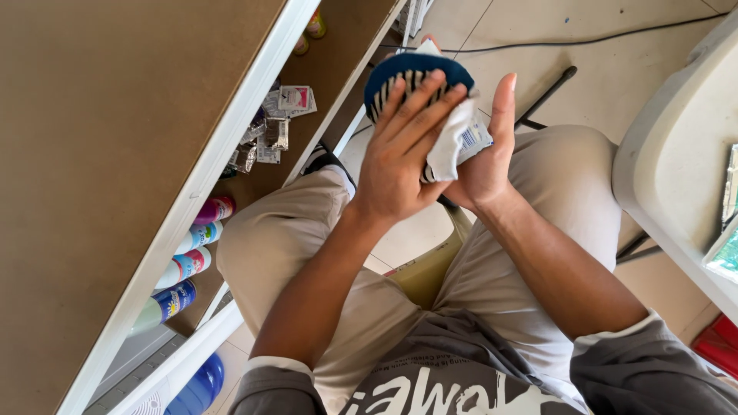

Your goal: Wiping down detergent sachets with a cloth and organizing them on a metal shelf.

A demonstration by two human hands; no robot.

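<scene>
Two bare hands meet over the lap of a seated person, pressed around a folded striped sock (415,77) with a dark blue cuff and a white paper label (460,138). The left hand (403,157) lies flat across the near face of the sock, its fingers (419,104) straight and only slightly spread, fingertips reaching the blue cuff, not curled into a grip. The right hand (488,165) stands behind the sock, palm supporting it from the far side, its one visible digit upright past the label's edge; how its other fingers sit behind the sock cannot be told. The sock is held between the two palms, above the person's knees in beige trousers (323,246), blue cuff uppermost. Left of the sock stands a brown shelf unit (115,154) with white edging; on a lower board, down and left of the sock, lie several small foil sachets (269,134), and further below them a row of bottles (188,265) lies on its side. Right of the sock, well apart from it, is the edge of a white plastic table (669,161). Beyond the sock, a black cable (584,40) runs across the pale tiled floor (615,84).
</scene>
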